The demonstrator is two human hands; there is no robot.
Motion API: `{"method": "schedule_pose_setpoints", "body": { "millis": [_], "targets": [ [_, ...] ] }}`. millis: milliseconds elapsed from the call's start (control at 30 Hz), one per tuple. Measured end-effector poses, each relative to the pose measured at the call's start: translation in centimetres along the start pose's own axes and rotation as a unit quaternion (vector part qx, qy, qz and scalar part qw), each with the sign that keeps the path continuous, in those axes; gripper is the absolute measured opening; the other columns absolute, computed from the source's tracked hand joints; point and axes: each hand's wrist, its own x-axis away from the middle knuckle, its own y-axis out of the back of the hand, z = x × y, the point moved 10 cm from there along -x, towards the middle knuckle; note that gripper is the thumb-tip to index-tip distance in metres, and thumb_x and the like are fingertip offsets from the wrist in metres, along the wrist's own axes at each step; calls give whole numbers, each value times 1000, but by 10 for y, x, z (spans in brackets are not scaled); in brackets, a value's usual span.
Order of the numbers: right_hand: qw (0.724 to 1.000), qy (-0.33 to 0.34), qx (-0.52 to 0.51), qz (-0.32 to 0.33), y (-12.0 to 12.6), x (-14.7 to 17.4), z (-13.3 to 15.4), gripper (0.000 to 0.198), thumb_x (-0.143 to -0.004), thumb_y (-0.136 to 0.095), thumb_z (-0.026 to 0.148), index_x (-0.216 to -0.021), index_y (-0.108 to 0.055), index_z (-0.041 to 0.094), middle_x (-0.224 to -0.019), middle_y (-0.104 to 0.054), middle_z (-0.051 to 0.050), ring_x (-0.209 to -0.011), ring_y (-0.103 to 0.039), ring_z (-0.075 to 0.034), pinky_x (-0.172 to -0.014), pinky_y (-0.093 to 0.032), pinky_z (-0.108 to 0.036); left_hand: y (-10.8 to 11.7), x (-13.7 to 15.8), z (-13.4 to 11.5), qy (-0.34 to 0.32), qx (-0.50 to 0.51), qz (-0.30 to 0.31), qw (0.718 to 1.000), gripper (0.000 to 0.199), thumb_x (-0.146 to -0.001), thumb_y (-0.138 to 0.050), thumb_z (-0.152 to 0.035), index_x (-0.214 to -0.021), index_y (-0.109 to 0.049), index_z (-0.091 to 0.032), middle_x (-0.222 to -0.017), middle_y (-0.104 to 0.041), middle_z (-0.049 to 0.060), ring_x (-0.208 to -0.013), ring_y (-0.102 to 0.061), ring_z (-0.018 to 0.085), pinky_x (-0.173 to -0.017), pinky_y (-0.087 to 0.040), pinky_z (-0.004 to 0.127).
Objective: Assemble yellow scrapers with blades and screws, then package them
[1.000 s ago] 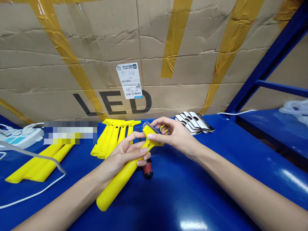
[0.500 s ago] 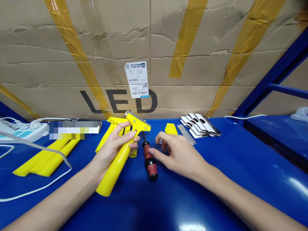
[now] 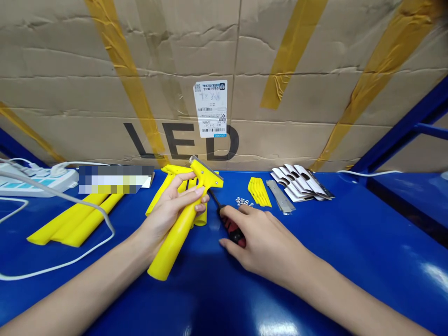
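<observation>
My left hand (image 3: 171, 210) is closed around the neck of a yellow scraper (image 3: 175, 238), its head up and its handle slanting down toward me. Two screws and a metal strip show on the scraper's head. My right hand (image 3: 266, 238) has its fingers around the red and black handle of a screwdriver (image 3: 234, 228), whose dark shaft points up and left behind the scraper head. Other yellow scraper bodies (image 3: 159, 191) lie behind my left hand. Beyond my right fingers are several small screws (image 3: 242, 201), yellow head plates (image 3: 259, 191) and metal blades (image 3: 281, 198).
Several white and black blade packets (image 3: 297, 182) lie at the back right. At the left are yellow handles (image 3: 73, 224), a white power strip (image 3: 45, 179) and a loose white cable (image 3: 105, 219). A large cardboard box (image 3: 168, 60) walls off the back of the blue table (image 3: 210, 294).
My right hand has come down onto the screwdriver and closed around its handle, which has tilted. My left hand still holds the scraper. The view has shifted slightly left.
</observation>
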Motion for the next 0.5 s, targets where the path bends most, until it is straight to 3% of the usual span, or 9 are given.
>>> {"method": "schedule_pose_setpoints", "body": {
  "millis": [100, 233, 300, 367, 500],
  "targets": [
    [997, -19, -65, -25, 6, -2, -8, 23, -79, -59, 17, -101, -57, 24, -82, -65, -2, -70, -60, -18, -61, -39, -29, -2, 1, -1, 0, 4, 8, 1000, 42, -77, -75, -10, -107, -50, -25, -73, -62, 1, -53, -57, 6, -53, -49, 13],
    [980, -37, -185, -56, 29, -2, -34, 23, -78, -60, 18, -100, -57, 25, -79, -66, 2, -67, -61, -15, -61, -44, -27, -4, 4, -5, -3, 15, 8, 1000, 42, -77, -75, -10, -107, -51, -26, -75, -60, 0, -54, -55, 6, -51, -47, 12],
    [961, -70, -264, -52, 37, -1, -56, 26, -80, -62, 22, -105, -58, 25, -87, -68, 0, -61, -61, -14, -57, -45, -27, -5, 5, -7, -7, 23, 16, 1000, 42, -76, -76, -10, -107, -51, -26, -75, -59, -1, -54, -55, 6, -52, -46, 13],
    [930, -101, -349, -49, 43, 2, -78, 31, -84, -64, 35, -113, -57, 24, -77, -66, 0, -57, -61, -15, -50, -45, -27, -7, 6, -6, -9, 28, 23, 999, 42, -76, -77, -10, -106, -51, -26, -75, -60, -1, -54, -55, 6, -54, -47, 14],
    [873, -102, -456, -138, 60, 17, -116, 33, -87, -67, 44, -111, -64, 21, -71, -66, -2, -62, -58, -14, -57, -47, -27, -9, 7, 6, 11, 7, 28, 1000, 44, -76, -79, -15, -107, -49, -27, -75, -61, 0, -55, -56, 7, -55, -45, 16]
  ]
}}
